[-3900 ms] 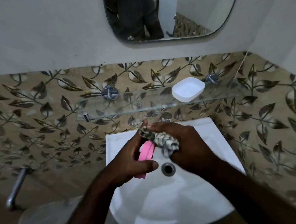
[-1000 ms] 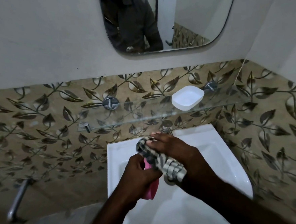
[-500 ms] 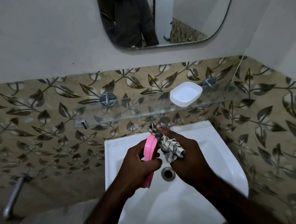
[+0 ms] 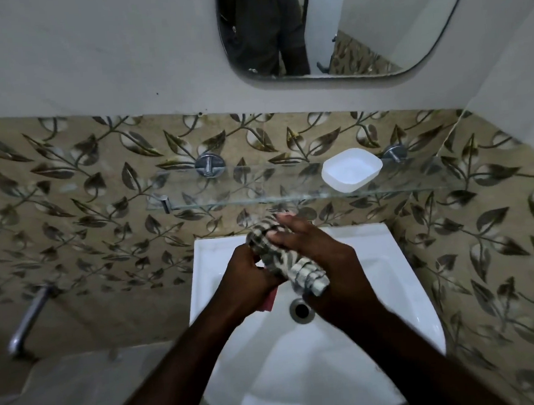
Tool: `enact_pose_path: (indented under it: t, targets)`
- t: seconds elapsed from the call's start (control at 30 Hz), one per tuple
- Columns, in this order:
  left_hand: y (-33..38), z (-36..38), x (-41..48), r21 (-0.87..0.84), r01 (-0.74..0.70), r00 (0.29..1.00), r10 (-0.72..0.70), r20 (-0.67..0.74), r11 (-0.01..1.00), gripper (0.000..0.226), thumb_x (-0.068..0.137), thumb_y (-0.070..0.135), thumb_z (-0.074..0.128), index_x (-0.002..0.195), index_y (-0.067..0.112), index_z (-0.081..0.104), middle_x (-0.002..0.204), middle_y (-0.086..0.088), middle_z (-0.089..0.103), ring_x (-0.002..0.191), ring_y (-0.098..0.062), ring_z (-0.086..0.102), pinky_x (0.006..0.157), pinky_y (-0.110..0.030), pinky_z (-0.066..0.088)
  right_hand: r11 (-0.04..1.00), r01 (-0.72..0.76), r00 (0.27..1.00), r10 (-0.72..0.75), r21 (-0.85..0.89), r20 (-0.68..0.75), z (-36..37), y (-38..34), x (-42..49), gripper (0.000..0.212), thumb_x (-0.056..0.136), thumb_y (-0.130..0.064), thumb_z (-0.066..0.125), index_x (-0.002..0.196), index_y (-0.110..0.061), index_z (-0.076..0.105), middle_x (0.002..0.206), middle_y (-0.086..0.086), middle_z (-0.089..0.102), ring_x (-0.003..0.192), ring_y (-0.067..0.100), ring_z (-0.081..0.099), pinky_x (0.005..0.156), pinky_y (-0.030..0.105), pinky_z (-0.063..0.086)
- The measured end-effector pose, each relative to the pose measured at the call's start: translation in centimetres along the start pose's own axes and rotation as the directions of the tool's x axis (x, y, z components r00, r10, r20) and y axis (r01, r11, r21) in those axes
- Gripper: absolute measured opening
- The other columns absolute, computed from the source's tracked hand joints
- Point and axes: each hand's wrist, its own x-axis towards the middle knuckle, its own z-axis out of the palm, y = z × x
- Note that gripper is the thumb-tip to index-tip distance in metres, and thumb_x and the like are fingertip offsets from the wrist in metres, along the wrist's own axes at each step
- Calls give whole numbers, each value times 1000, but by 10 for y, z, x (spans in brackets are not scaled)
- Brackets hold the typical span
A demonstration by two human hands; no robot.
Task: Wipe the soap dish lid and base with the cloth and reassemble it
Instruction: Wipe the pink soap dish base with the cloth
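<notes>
Left hand [image 4: 247, 279]: closed around the pink soap dish lid [image 4: 271, 300], of which only a small pink edge shows below the palm
Right hand [image 4: 323, 261]: fingers [image 4: 288, 227] stretched flat, pressing the striped cloth [image 4: 290, 264] against the lid
Hands: together, touching, over the back part of the basin
Striped cloth: bunched, grey and white; one end sticks up by the right fingertips, the other hangs below the right palm just above the drain [image 4: 301, 309]
Soap dish base [image 4: 351, 173]: white, open side up, resting on the glass shelf [image 4: 227, 189], toward its right end, well apart from the hands
Glass shelf: fixed to the leaf-patterned tiles [image 4: 84, 189] by two round metal mounts, above the basin
Basin [image 4: 303, 373]: white, its drain just below the hands
Mirror [image 4: 342, 26]: on the plain wall above the tiles; shows a dark-clothed torso of a person
Metal pipe [image 4: 30, 317]: at lower left, slanting against the tiled wall
</notes>
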Motion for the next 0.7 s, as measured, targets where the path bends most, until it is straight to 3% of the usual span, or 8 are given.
enact_pose_path:
  t: [0.13, 0.27, 0.33, 0.37, 0.47, 0.53, 0.6, 0.7]
  targets:
    - [-7, -1, -1, 15, -31, 999, 30, 26, 999, 43, 63, 19, 71, 105, 26, 66, 91, -4, 71, 80, -15, 66, 67, -27, 55, 943, -263, 953, 286, 205, -95, -3, 8, 6, 60, 70, -3, 54, 112, -46, 59, 106, -25, 70, 105, -7, 62, 91, 23, 49]
    - [-9, -5, 5, 30, -35, 999, 34, 25, 999, 41, 57, 23, 75, 97, 25, 66, 89, 4, 73, 81, -9, 68, 68, -22, 52, 991, -115, 993, 117, 73, -27, 2, -7, 5, 63, 70, 1, 61, 122, -35, 60, 133, -3, 61, 129, 5, 51, 108, 23, 39]
    - [-9, -8, 5, 35, -52, 999, 52, 6, 998, 39, 60, 16, 74, 94, 31, 64, 84, 10, 72, 76, -5, 66, 65, -20, 51, 988, -117, 992, 120, 102, -26, 0, 0, 9, 58, 72, 0, 62, 121, -30, 62, 128, -4, 64, 123, 6, 55, 104, 22, 43]
    - [-6, -8, 3, 44, -69, 998, 69, 11, 997, 44, 62, 15, 73, 99, 35, 64, 85, 13, 71, 76, -4, 65, 64, -19, 50, 964, -206, 975, 216, 171, -42, -1, 7, 12, 49, 74, -1, 63, 113, -31, 66, 114, -9, 69, 109, 4, 63, 94, 23, 49]
    - [1, -6, 1, 23, -162, 986, 161, 41, 986, 68, 66, 11, 75, 128, 31, 56, 104, 8, 69, 80, -4, 65, 64, -18, 50, 782, -458, 865, 501, 422, 9, -4, 21, 11, 7, 80, -8, 69, 88, -10, 69, 74, -1, 66, 62, 12, 57, 57, 27, 45]
    - [7, -6, 4, -57, -190, 981, 192, 30, 980, 74, 65, 14, 79, 133, 27, 51, 106, 2, 67, 76, -4, 65, 61, -16, 49, 589, -482, 824, 556, 649, 108, 1, 25, 3, 27, 79, -1, 67, 106, 1, 67, 93, 16, 72, 77, 25, 68, 62, 35, 54]
    - [9, -7, 7, -186, -181, 982, 188, 24, 966, 74, 62, 21, 80, 131, 25, 52, 103, 2, 70, 83, -9, 67, 67, -23, 53, 371, -496, 795, 558, 785, 239, 5, 22, -5, 40, 84, 0, 65, 124, -4, 62, 116, 21, 69, 103, 37, 68, 84, 53, 55]
    - [6, -8, 4, -285, -137, 983, 165, 76, 949, 74, 62, 17, 80, 130, 25, 50, 104, 3, 71, 93, -15, 68, 76, -29, 53, 159, -540, 737, 563, 827, 373, 10, 24, -7, 50, 78, -17, 73, 126, -7, 61, 119, 22, 67, 104, 38, 67, 83, 53, 56]
